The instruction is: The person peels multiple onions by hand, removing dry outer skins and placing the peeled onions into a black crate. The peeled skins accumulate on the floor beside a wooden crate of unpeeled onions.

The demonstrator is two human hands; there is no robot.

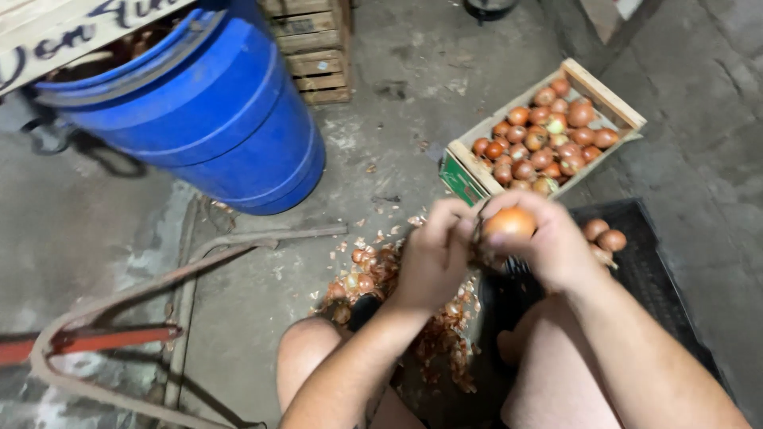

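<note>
My right hand [548, 246] is closed around one onion [509, 223], fingers curled over its far and right sides, with the orange-brown skin showing toward me on the left. The onion sits high in the grip, above my right knee. It is round enough that I cannot tell which way its root-to-tip axis runs.

My left hand [433, 254] is just beside it on the left, fingers bent inward and the thumb side pressed toward the onion; a dark sliver shows between the two hands, but I cannot tell whether it is a blade or loose skin. Both hands touch the onion, though the right carries it.

Beneath the hands, between my knees, lies a heap of peelings [413, 306] on the concrete floor. Far right stands a wooden crate [612, 99] filled with unpeeled onions. Near right, a black crate [660, 278] holds two more onions at its far edge. Far left is a blue barrel [214, 111].
</note>
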